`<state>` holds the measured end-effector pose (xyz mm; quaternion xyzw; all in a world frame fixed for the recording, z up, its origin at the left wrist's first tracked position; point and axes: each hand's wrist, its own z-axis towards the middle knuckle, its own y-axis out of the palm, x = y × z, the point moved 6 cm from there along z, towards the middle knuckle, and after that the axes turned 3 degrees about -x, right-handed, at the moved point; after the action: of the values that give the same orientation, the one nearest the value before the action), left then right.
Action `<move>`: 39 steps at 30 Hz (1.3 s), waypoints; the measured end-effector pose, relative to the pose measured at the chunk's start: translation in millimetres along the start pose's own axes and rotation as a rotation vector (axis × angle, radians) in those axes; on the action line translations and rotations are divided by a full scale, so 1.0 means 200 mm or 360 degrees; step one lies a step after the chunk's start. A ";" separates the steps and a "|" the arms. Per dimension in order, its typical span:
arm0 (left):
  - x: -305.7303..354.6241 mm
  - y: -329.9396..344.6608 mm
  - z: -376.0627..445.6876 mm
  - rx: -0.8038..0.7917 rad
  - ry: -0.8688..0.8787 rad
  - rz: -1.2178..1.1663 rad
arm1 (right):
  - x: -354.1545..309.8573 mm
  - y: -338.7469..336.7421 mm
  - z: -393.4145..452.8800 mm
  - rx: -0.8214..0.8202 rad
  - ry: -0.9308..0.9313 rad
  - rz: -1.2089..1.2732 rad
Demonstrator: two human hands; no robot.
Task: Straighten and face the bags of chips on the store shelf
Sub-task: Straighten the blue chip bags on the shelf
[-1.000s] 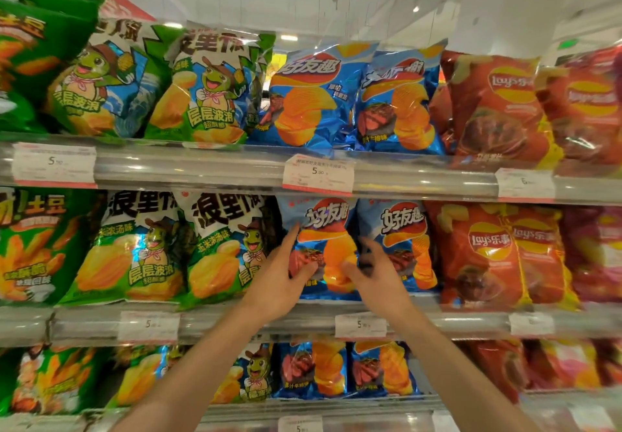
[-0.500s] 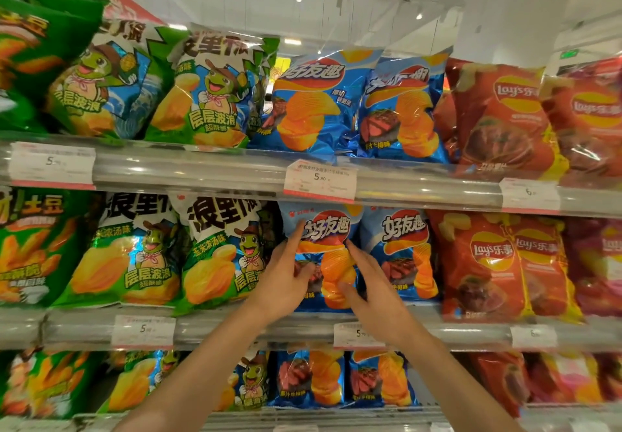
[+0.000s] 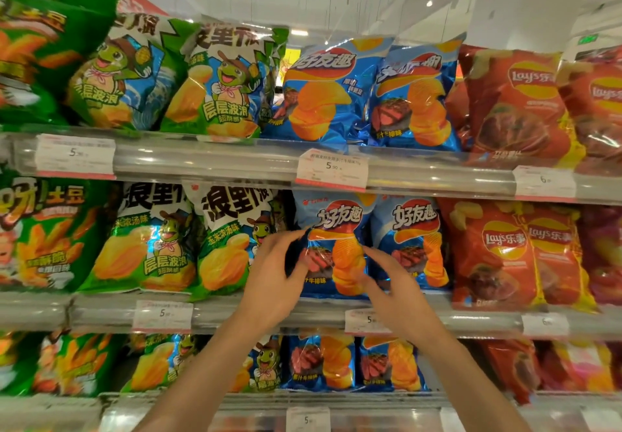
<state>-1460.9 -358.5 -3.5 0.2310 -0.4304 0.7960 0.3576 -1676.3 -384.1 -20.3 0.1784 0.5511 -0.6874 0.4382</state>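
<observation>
I look at a store wall of shelves under a white ceiling with small lamps; three shelves are full of chip bags, and each shelf edge carries a clear rail with white price tags.

Nearest to me, two bare forearms rise from the 6 o'clock edge. The left hand is at the centre of the view, its fingers curved, with thumb and fingertips pinching the left edge of a blue chip bag on the middle shelf. The right hand is just at 3 o'clock of the left one, fingers loosely spread and a little blurred. It lies against the lower right part of the same bag, but I cannot tell if it really grips it or only touches.

The blue chip bag stands upright with its front to me, its bottom on the middle shelf just behind the rail. Touching it at 3 o'clock is a second blue bag, also upright. Farther to 3 o'clock stand the red bags, and at 9 o'clock the green and white bags with a cartoon turtle, the nearest one leaning a little toward the blue bag.

At 6 o'clock, on the lower shelf, more blue bags stand behind my arms.

Farthest, at 12 o'clock, the upper shelf holds two blue bags tilted back, with green bags left and red bags right of them.
</observation>
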 end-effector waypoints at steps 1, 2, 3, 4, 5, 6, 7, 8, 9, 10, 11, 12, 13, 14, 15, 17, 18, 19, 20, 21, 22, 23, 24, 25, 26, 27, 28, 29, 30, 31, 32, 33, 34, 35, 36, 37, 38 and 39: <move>-0.01 -0.02 -0.04 0.0031 -0.0039 -0.0026 | 0.00 -0.02 -0.04 0.0003 0.0017 0.0046; -0.01 -0.04 -0.08 0.0058 -0.0084 -0.0080 | 0.00 -0.04 -0.09 0.0019 0.0036 0.0102; -0.02 -0.04 -0.12 0.0071 -0.0139 -0.0160 | 0.01 -0.06 -0.15 0.0055 0.0058 0.0155; -0.02 -0.04 -0.16 0.0073 -0.0197 -0.0262 | 0.02 -0.09 -0.22 0.0101 0.0087 0.0187; -0.03 -0.03 -0.21 0.0070 -0.0245 -0.0352 | 0.03 -0.11 -0.28 0.0145 0.0113 0.0203; -0.03 -0.02 -0.25 0.0058 -0.0277 -0.0408 | 0.06 -0.13 -0.34 0.0167 0.0142 0.0217; -0.02 0.00 -0.30 0.0029 -0.0304 -0.0437 | 0.09 -0.15 -0.40 0.0161 0.0182 0.0238; -0.02 0.03 -0.34 -0.0006 -0.0330 -0.0469 | 0.14 -0.15 -0.45 0.0135 0.0233 0.0252; -0.02 0.06 -0.38 -0.0032 -0.0358 -0.0511 | 0.19 -0.16 -0.50 0.0111 0.0288 0.0254; -0.01 0.10 -0.41 -0.0052 -0.0389 -0.0559 | 0.24 -0.18 -0.55 0.0103 0.0338 0.0245; -0.01 0.13 -0.43 -0.0070 -0.0416 -0.0592 | 0.28 -0.20 -0.58 0.0110 0.0376 0.0229; 0.01 0.17 -0.44 -0.0092 -0.0435 -0.0618 | 0.32 -0.23 -0.61 0.0132 0.0408 0.0215; 0.02 0.22 -0.45 -0.0111 -0.0445 -0.0627 | 0.35 -0.27 -0.63 0.0160 0.0430 0.0210; 0.05 0.25 -0.45 -0.0129 -0.0454 -0.0631 | 0.39 -0.31 -0.65 0.0182 0.0453 0.0209; 0.07 0.29 -0.45 -0.0137 -0.0461 -0.0627 | 0.41 -0.34 -0.66 0.0191 0.0466 0.0208; 0.11 0.36 -0.43 -0.0131 -0.0468 -0.0625 | 0.45 -0.42 -0.65 0.0198 0.0451 0.0190; 0.14 0.39 -0.42 -0.0127 -0.0468 -0.0621 | 0.46 -0.46 -0.65 0.0203 0.0434 0.0179; 0.17 0.42 -0.41 -0.0121 -0.0467 -0.0610 | 0.47 -0.49 -0.64 0.0205 0.0419 0.0171; 0.20 0.45 -0.40 -0.0113 -0.0467 -0.0606 | 0.49 -0.53 -0.63 0.0201 0.0404 0.0172; 0.23 0.47 -0.39 -0.0098 -0.0469 -0.0598 | 0.51 -0.56 -0.61 0.0194 0.0390 0.0177; 0.26 0.50 -0.38 -0.0079 -0.0470 -0.0590 | 0.53 -0.60 -0.60 0.0188 0.0373 0.0184; 0.29 0.52 -0.37 -0.0054 -0.0466 -0.0571 | 0.54 -0.63 -0.58 0.0182 0.0354 0.0186; 0.33 0.54 -0.36 -0.0037 -0.0458 -0.0551 | 0.55 -0.67 -0.56 0.0180 0.0334 0.0189; 0.37 0.56 -0.34 -0.0028 -0.0451 -0.0536 | 0.55 -0.70 -0.54 0.0184 0.0308 0.0189; 0.41 0.58 -0.32 -0.0018 -0.0446 -0.0528 | 0.55 -0.73 -0.52 0.0186 0.0273 0.0186; 0.44 0.59 -0.29 0.0000 -0.0435 -0.0522 | 0.54 -0.76 -0.49 0.0176 0.0232 0.0179; 0.48 0.61 -0.26 0.0022 -0.0417 -0.0521 | 0.52 -0.77 -0.46 0.0156 0.0191 0.0180; 0.51 0.62 -0.21 0.0046 -0.0398 -0.0523 | 0.49 -0.78 -0.43 0.0136 0.0143 0.0195; 0.54 0.64 -0.16 0.0070 -0.0394 -0.0538 | 0.46 -0.78 -0.38 0.0121 0.0092 0.0215; 0.55 0.67 -0.10 0.0087 -0.0398 -0.0557 | 0.42 -0.78 -0.33 0.0107 0.0028 0.0222; 0.55 0.71 -0.04 0.0094 -0.0405 -0.0552 | 0.38 -0.76 -0.28 0.0083 -0.0041 0.0225; 0.54 0.75 0.03 0.0090 -0.0406 -0.0511 | 0.36 -0.73 -0.21 0.0054 -0.0092 0.0248; 0.52 0.79 0.09 0.0082 -0.0411 -0.0459 | 0.34 -0.70 -0.14 0.0029 -0.0108 0.0302; 0.50 0.82 0.15 0.0069 -0.0419 -0.0420 | 0.34 -0.68 -0.07 0.0020 -0.0097 0.0354; 0.47 0.85 0.21 0.0058 -0.0431 -0.0393 | 0.34 -0.66 -0.01 0.0025 -0.0081 0.0385; 0.45 0.87 0.25 0.0048 -0.0437 -0.0369 | 0.34 -0.64 0.04 0.0036 -0.0062 0.0398; 0.43 0.89 0.28 0.0035 -0.0435 -0.0346 | 0.34 -0.62 0.09 0.0044 -0.0041 0.0414; 0.42 0.90 0.31 0.0013 -0.0420 -0.0324 | 0.33 -0.61 0.12 0.0049 -0.0026 0.0458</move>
<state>-1649.9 -447.1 -8.1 0.3774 -0.4448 0.7201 0.3757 -1804.9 -431.4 11.9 0.2567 0.5056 -0.6273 0.5339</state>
